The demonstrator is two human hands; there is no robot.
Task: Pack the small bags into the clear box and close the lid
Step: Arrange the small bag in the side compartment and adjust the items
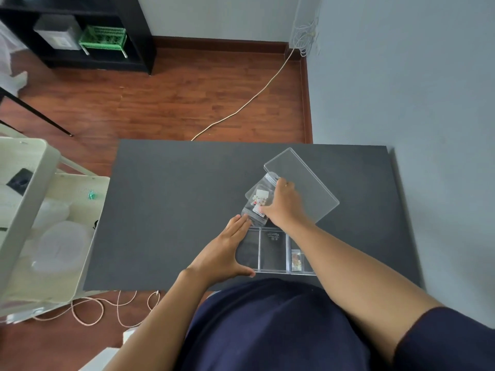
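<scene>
Dark grey matte rectangular table (174,210) on red-brown wooden floor (187,97), pale grey wall (401,76) at right. Clear plastic divided box (273,253) near front edge, one small bag (296,260) inside. Clear flat lid (308,183) lying behind. Right hand (284,204) pinching small clear bags (258,200) between lid and box. Left hand (225,250), fingers spread flat, touching box's left wall.

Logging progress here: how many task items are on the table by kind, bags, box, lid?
Small bags outside the box, under the hands: 3, overlapping
Small bags in the clear box: 1
Clear box: 1
Lid: 1
Total: 6
</scene>
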